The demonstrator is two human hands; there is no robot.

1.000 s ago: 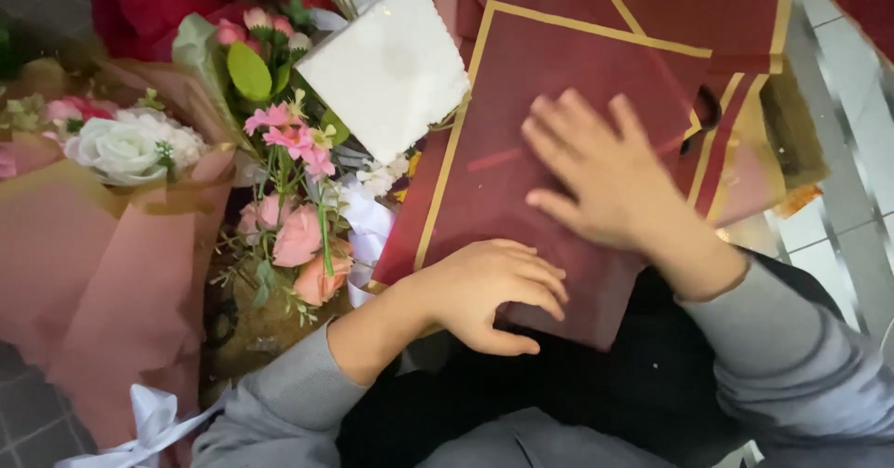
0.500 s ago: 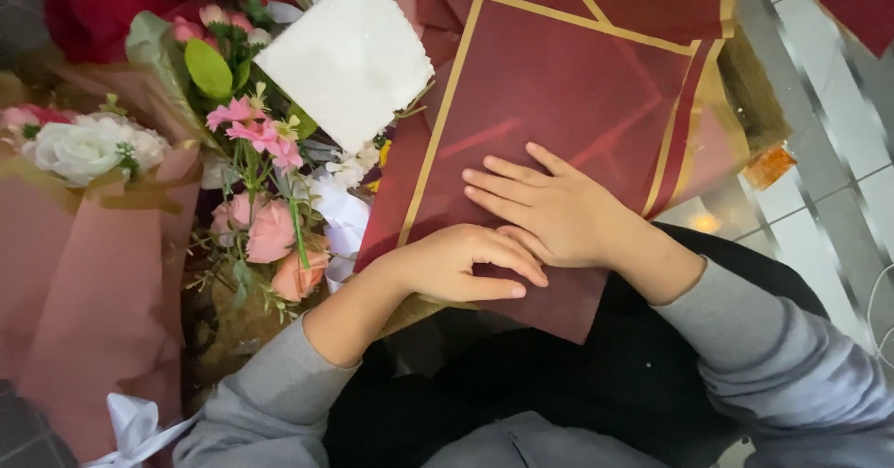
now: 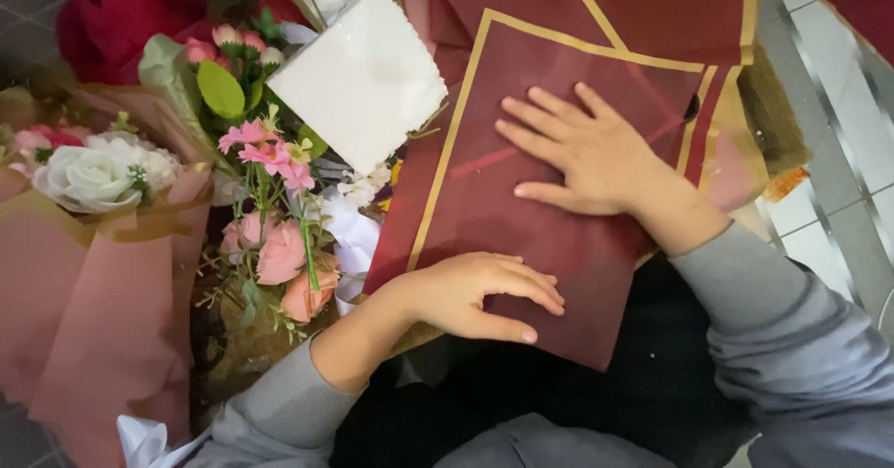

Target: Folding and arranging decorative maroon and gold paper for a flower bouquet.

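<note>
A dark red wrapping sheet (image 3: 521, 198) with a gold border lies flat under both hands, in the middle of the view, tilted so its long axis runs from near right up to far left. The right hand (image 3: 591, 156) rests palm down on the sheet's far half, fingers spread and pointing left, gripping nothing. The left hand (image 3: 475, 291) lies on the near edge, fingers loosely curled and pointing right, pressing rather than holding; it is the nearer hand. More red sheets (image 3: 652, 2) lie beyond. A white foam block (image 3: 363, 77) and pink flowers (image 3: 270, 244) sit to the left, just beside the sheet.
</note>
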